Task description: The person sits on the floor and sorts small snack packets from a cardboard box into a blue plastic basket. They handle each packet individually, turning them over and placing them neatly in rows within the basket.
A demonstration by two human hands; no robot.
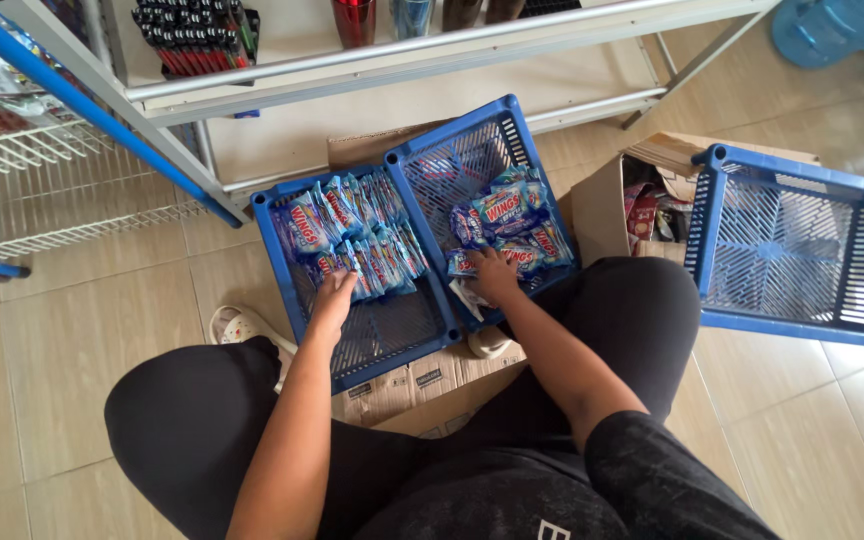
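Note:
Two blue plastic baskets sit side by side on flattened cardboard in front of my knees. The left basket holds a packed row of blue sachets standing on edge. My left hand rests against the near end of that row, fingers bent on the packets. The right basket holds a looser pile of the same blue sachets. My right hand lies on the near packets of that pile, fingers curled over them.
A third blue basket, holding nothing, stands tilted at the right beside an open cardboard box of goods. A white metal shelf with pens and bottles stands behind. A wire rack is at left. A sandal lies by my left knee.

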